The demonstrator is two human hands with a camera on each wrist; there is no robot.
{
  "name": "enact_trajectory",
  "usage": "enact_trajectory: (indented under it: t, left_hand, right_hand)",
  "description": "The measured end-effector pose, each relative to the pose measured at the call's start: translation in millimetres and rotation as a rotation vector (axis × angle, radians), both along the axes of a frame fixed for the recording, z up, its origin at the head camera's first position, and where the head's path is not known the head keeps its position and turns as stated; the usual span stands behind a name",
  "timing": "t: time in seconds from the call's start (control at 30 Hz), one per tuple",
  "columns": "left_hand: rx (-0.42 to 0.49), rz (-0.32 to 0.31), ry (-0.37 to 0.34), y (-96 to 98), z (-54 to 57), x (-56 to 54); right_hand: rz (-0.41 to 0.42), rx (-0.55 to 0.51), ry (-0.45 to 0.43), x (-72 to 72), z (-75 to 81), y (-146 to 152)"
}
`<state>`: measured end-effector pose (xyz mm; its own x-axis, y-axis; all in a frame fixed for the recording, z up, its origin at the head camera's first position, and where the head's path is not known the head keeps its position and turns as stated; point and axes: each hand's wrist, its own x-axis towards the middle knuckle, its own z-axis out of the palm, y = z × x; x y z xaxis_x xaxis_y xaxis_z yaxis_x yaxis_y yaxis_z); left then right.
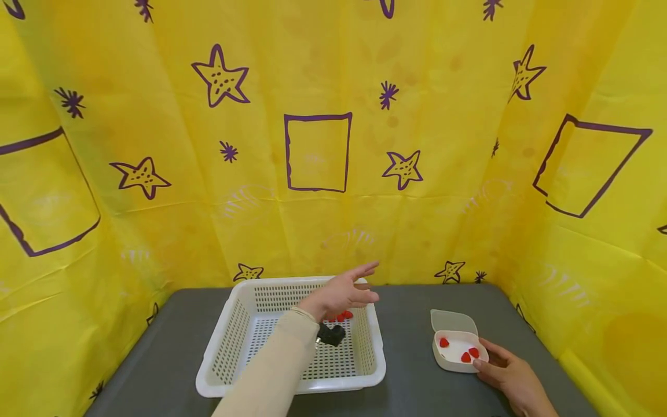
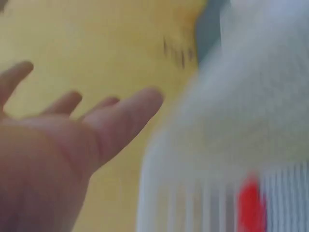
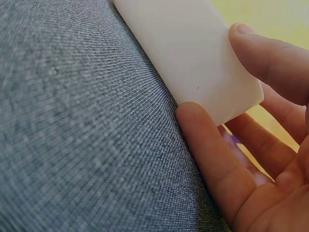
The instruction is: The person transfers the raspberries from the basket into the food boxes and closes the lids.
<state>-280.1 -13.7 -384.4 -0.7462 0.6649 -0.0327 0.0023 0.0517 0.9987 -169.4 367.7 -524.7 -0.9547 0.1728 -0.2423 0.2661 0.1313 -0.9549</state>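
Note:
My left hand hovers over the right back corner of a white plastic basket, fingers spread and holding nothing. Below it, several small red pieces lie in the basket; one red piece appears blurred in the left wrist view. On the right, my right hand holds the right end of a small white box with its translucent lid folded back. Three red pieces are inside. The right wrist view shows thumb and fingers around the end of the box.
Both containers stand on a dark grey cloth-covered table. A yellow curtain with purple drawings rises behind and at both sides. Just below the left wrist is a black object, its kind unclear.

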Motion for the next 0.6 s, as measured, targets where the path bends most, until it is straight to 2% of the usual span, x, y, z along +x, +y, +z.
enact_trajectory:
  t: [0.13, 0.27, 0.37, 0.43, 0.5, 0.6]
  left_hand:
    - [-0.092, 0.026, 0.025, -61.5, -14.9, -16.9]
    - [-0.18, 0.099, 0.022, -101.5, -36.7, -27.1]
    - [-0.257, 0.168, 0.006, -117.5, -54.1, -28.7]
    - [-0.33, 0.205, 0.021, -123.7, -65.4, -28.6]
    - [-0.412, 0.227, 0.063, -127.6, -73.8, -29.1]
    - [-0.537, 0.251, 0.16, -130.5, -80.1, -30.5]
  right_hand:
    - [0.002, -0.014, 0.01, -0.2, -1.4, 0]
    - [0.006, -0.001, 0.017, 1.2, -0.3, 3]
    - [0.012, 0.005, 0.018, 1.4, -0.5, 3]
    - [0.011, 0.005, 0.015, 1.1, -1.3, 3]
    - [0.013, 0.002, 0.012, 0.6, -1.9, 2]
    - [0.012, -0.002, 0.005, -0.4, -2.1, 1]
